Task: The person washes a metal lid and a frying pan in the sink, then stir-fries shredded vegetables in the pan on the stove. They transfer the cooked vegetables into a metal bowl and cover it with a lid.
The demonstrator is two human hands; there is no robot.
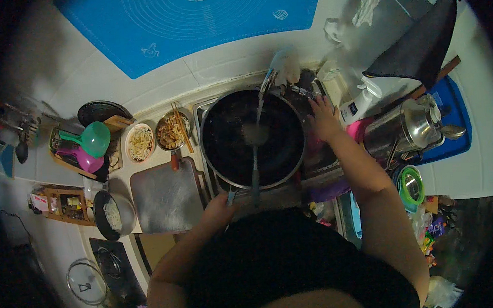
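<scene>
A large black wok (224, 134) rests over the sink, under the faucet (269, 79). Water appears to run from the faucet into it. A spatula (255, 166) lies in the wok, its handle reaching over the near rim. At the wok's near left edge, my left hand (219, 210) is closed around what looks like its handle. My right hand (325, 118) is to the right of the wok, fingers apart and holding nothing visible. Its fingertips are near the faucet's base; whether they touch anything is unclear.
Left of the sink are a pan of food with chopsticks (181, 130), a bowl of noodles (140, 143), a cutting board (165, 196) and a pot (126, 212). On the right stand a white pump bottle (355, 106) and a metal kettle (400, 127). A blue mat (222, 17) hangs behind.
</scene>
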